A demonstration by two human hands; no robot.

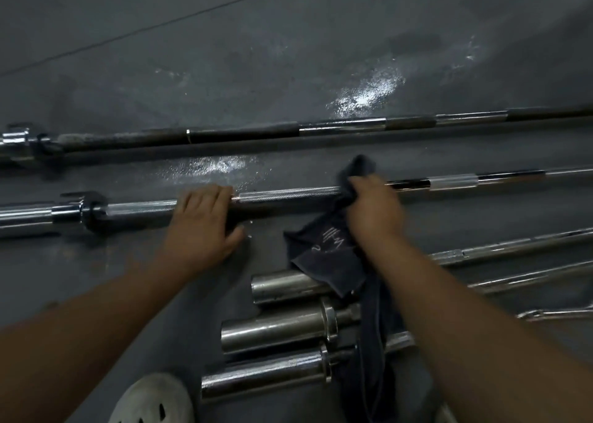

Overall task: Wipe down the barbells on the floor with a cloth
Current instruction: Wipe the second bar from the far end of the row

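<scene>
Fingers (359,186) of the right hand (373,209) are curled tight round the cloth (327,255), which is bunched over the middle barbell (288,195), so the rag wraps the shaft instead of just skimming the top. My guess is that's how you get the knurling clean all the way round. The left hand (205,220) lies over the same bar toward 9 o'clock, fingers fairly straight across it and thumb splayed toward the floor (288,53), gripping nothing. I reckon it's only pinning the bar so it doesn't roll. The bar runs from 9 to 3 o'clock across the middle of the view, with its collar (88,209) out past the left hand. Room-wise, the shaft toward 3 o'clock looks open for a long sliding stroke, and going toward 9 the cloth would meet the left hand first. Another barbell (224,135) lies parallel toward 12 o'clock, well apart, with wet-looking shine on the floor between. Tighter at 6 o'clock: three more bar ends (272,326) sit close together, and the loose tail of the cloth drapes over the nearest one, so it could snag or drag there. A white shoe (154,400) pokes in around 7 o'clock.
</scene>
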